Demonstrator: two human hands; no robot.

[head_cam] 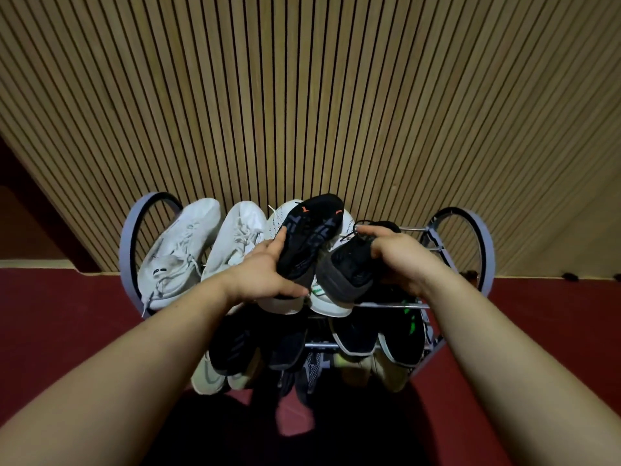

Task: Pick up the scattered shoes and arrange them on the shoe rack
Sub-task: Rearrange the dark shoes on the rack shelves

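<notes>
My left hand [260, 275] grips a black shoe [307, 237] turned sole-up, its sole showing orange marks, above the top tier of the shoe rack [129, 250]. My right hand [401, 255] holds a second black shoe [349, 269] by its upper, heel towards me, just right of the first. Both shoes hover over a white pair with green heel tabs [331, 302] on the top tier. Two white sneakers [178, 253] [235, 238] lie at the left of that tier.
The rack has grey round side frames [484, 243] and metal rails. Lower tiers hold several dark and pale shoes [359, 338]. A slatted wooden wall [302, 95] stands right behind the rack. Red floor [67, 314] spreads on both sides.
</notes>
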